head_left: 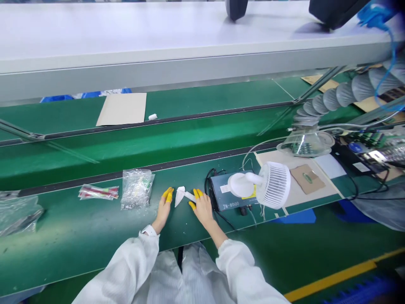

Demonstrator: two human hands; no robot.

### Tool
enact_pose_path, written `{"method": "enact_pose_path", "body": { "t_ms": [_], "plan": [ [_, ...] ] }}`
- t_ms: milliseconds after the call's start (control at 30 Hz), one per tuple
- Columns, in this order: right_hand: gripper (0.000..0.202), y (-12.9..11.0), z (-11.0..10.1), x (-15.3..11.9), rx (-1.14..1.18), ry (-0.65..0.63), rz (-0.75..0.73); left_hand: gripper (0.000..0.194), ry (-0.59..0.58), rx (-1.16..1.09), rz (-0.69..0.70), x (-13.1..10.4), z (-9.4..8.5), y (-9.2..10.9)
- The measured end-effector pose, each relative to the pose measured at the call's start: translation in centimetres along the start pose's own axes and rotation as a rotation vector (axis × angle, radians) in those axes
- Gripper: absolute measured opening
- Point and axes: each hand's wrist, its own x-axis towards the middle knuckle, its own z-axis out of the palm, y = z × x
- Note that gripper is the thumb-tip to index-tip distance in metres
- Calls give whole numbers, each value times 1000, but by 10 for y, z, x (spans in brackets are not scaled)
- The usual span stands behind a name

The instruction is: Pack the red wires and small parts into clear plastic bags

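Note:
A white rod (190, 196) lies over the green bench between my hands, with a white flared, crumpled-looking piece (179, 195) at its left end. I cannot make out exactly what it is. My right hand (203, 208), with yellow finger covers, has thumb and forefinger around the rod's right end. My left hand (163, 210), also in yellow finger covers, is left of the flared piece, apart from it, fingers stretched forward and holding nothing visible. Left of that hand lies a clear plastic bag of small parts (137, 188).
A blue-grey JM-8000 box (230, 203) carries a white fan (274, 185), right of my hands. A fume hose (319, 103) hangs beyond. Red-striped packets (98, 192) and a clear bag (20, 215) lie left. A shelf (190, 63) crosses above; cardboard (122, 109) lies at the back.

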Motion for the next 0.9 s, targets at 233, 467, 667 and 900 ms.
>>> {"method": "enact_pose_path", "body": {
  "t_ms": [233, 467, 667, 900],
  "plan": [
    [80, -41, -33, -51, 712, -213, 68, 73, -498, -366, -234, -74, -21, 62],
    [88, -92, -41, -103, 1442, -422, 195, 69, -674, -424, -354, -116, -69, 57],
    [56, -60, 26, -162, 882, -238, 476, 44, -425, 172, -430, -149, -147, -2],
    [28, -11, 61, -254, 650, -52, 715, 20, -60, 398, -459, -183, -259, -60]
  ]
}}
